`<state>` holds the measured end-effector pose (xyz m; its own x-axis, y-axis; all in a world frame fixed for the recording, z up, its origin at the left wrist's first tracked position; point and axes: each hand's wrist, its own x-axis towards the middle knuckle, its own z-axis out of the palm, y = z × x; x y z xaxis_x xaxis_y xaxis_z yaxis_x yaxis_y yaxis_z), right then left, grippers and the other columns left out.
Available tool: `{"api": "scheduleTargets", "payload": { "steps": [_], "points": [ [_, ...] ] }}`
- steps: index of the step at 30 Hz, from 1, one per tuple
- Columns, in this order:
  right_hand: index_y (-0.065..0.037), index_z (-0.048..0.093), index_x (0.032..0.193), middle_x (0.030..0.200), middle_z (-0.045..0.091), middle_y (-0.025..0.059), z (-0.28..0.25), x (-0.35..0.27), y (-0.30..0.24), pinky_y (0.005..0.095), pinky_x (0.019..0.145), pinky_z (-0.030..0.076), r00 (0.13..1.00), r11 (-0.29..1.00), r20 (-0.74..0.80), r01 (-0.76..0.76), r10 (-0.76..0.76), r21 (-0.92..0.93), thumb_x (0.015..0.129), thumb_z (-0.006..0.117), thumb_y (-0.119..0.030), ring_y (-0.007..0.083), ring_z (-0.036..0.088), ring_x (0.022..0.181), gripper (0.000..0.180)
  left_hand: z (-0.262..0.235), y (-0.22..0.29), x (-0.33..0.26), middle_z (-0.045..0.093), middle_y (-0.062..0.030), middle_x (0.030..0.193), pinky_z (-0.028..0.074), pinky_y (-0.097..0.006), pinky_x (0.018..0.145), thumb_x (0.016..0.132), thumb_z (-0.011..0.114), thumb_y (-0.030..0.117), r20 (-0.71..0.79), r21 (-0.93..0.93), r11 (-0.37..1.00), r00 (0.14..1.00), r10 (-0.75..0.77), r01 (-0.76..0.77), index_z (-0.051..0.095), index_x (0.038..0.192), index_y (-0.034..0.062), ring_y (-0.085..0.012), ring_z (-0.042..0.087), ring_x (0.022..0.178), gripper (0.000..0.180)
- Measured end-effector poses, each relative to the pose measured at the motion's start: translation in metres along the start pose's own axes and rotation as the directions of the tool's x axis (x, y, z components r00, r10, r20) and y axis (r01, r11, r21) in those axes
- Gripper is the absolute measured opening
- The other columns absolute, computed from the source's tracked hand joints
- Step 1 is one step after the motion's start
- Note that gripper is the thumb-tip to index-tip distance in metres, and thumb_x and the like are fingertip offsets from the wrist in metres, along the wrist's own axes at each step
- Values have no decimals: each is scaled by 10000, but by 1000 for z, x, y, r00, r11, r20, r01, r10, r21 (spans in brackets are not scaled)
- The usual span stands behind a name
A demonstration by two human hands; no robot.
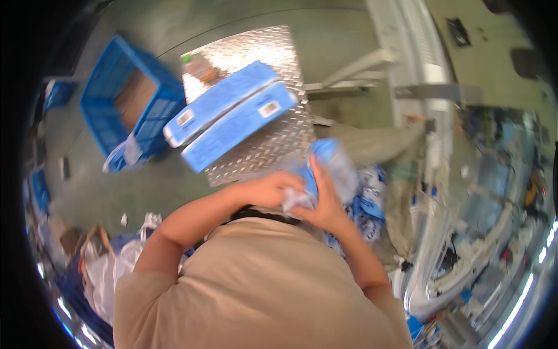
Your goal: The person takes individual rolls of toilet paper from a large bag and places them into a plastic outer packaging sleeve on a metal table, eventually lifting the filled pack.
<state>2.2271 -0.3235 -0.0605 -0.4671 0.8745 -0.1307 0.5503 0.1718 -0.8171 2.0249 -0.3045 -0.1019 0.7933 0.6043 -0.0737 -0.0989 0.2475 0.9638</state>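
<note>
Close in front of my body, both hands are closed on a blue and clear plastic bag (343,171), which is blurred by motion. My left hand (272,187) pinches a crumpled whitish end of it, its fingers curled inward. From the right, my right hand (326,205) grips the blue part with the fingers pointing up. Beyond the hands, two long blue packages (224,99) with white labels lie side by side and slanted on a shiny metal tread-plate surface (276,142). The left package's near end juts past the plate's left edge.
A bottle with a green cap (200,67) lies at the plate's far left. On the floor at the left stands a blue crate (156,72) with clear plastic film (131,152) over its near edge. Blue and white bags (371,195) lie to my right, beside a white machine frame (415,52).
</note>
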Motion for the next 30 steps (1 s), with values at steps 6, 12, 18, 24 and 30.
{"api": "scheduleTargets", "payload": {
  "steps": [6,12,18,24,30],
  "points": [
    [15,535,1099,1022,553,166,51,-120,91,374,849,411,862,910,-413,-385,294,-156,689,659,-55,332,513,941,434,-12,-40,-55,503,-117,1220,412,-336,913,828,626,158,-441,67,988,892,-97,141,517,1214,65,-220,487,1091,411],
    [-16,568,1027,1009,518,188,80,-185,289,417,832,421,861,421,-262,-452,435,-786,745,615,-116,363,514,968,303,-88,-162,-163,310,-234,1327,302,-520,999,556,805,483,-927,374,38,375,-25,927,186,1427,84,-416,371,1173,1141],
    [21,553,1105,1110,536,237,145,-54,391,388,857,459,470,319,-53,-673,881,-667,798,593,-107,362,545,1033,335,-118,-202,-158,318,-221,1289,271,-521,1003,508,804,439,-853,520,29,521,-25,854,151,1442,89,-399,356,1171,1192],
    [14,550,1137,1136,549,237,151,-38,449,361,850,470,535,451,37,-671,844,-589,831,587,-149,325,570,1016,349,-125,-179,-146,361,-242,1249,315,-502,973,504,797,332,-828,523,156,543,-138,838,183,1445,203,-432,379,1123,1130],
    [8,547,1170,1162,562,236,40,-100,353,333,843,480,746,596,-129,-612,653,-520,864,582,-191,287,594,1000,367,-87,-108,-136,405,-212,1259,342,-432,995,627,765,388,-715,85,675,516,-471,733,188,1454,185,-357,420,1158,1029]
  ]
}}
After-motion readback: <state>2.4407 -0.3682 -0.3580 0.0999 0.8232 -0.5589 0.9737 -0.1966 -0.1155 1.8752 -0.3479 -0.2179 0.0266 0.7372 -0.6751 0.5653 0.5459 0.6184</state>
